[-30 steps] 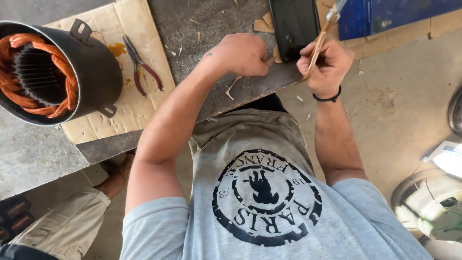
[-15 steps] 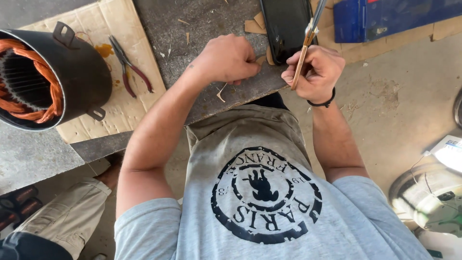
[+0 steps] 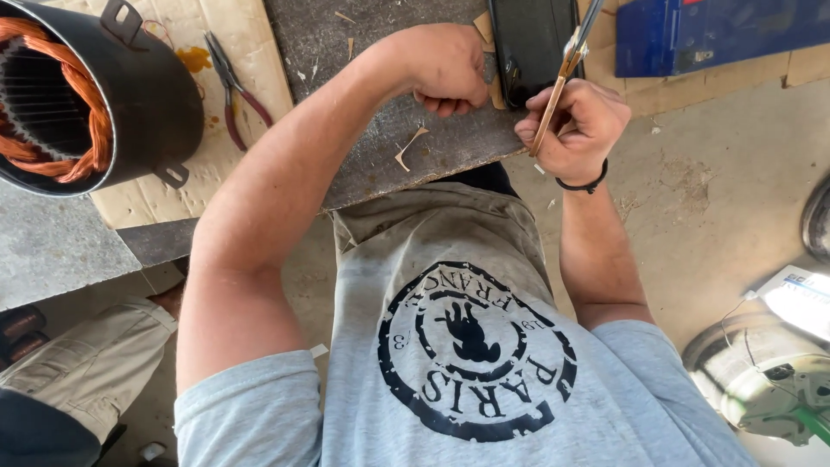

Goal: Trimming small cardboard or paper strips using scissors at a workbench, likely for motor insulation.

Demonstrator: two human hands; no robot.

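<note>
My left hand (image 3: 443,67) rests as a closed fist on a dark grey board (image 3: 389,138), knuckles down; nothing shows in its grip. A small tan scrap (image 3: 497,92) lies between it and a flat black object (image 3: 532,39). My right hand (image 3: 577,128) hovers at the board's near right corner. It grips a thin tan strip (image 3: 550,112) together with a metal scissor-like tool (image 3: 577,39), whose upper end leaves the frame. A black band circles that wrist. Tan slivers (image 3: 410,145) lie on the board.
A black motor housing with orange copper windings (image 3: 86,95) sits at the left on cardboard (image 3: 259,43), red-handled pliers (image 3: 232,91) beside it. A blue box (image 3: 718,30) lies top right. Another person's khaki-clad leg (image 3: 78,372) is bottom left; a round white-green device (image 3: 769,380) is bottom right.
My right hand has drawn the strip and tool slightly down and toward my body. My left fist stays on the board. The view has shifted a little.
</note>
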